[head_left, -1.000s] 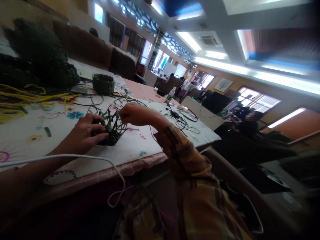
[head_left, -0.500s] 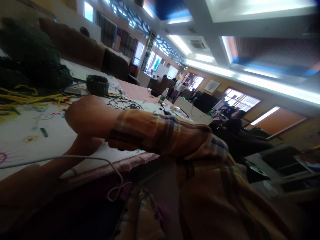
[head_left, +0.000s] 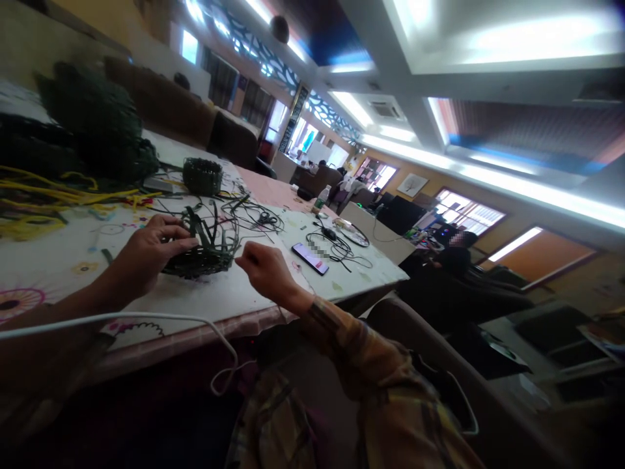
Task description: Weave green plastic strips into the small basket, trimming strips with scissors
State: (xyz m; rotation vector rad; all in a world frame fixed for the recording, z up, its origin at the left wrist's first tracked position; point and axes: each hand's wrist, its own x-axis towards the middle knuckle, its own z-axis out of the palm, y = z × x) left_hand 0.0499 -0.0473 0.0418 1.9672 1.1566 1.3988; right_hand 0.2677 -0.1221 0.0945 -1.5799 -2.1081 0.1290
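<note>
A partly woven dark green basket (head_left: 208, 262) lies low on the table, with loose strips (head_left: 205, 225) sticking up from its rim. My left hand (head_left: 159, 247) grips its left side, thumb and fingers closed at the rim. Just right of the basket, my right hand (head_left: 263, 266) is closed in a fist, knuckles up. A thin dark strand curves from the basket toward that fist. Whether the fingers hold it, I cannot make out.
A finished-looking green basket (head_left: 202, 176) stands behind, near a dark green bundle (head_left: 92, 124) and yellow strips (head_left: 73, 189). To the right lie a phone (head_left: 310, 258) and black cables (head_left: 334, 238); a bottle (head_left: 322, 197) stands farther back. A white cable (head_left: 146, 316) crosses in front.
My right arm has drawn back to the right from across the front of my left arm. The worked basket, my left hand and the phone, formerly hidden behind it, now show.
</note>
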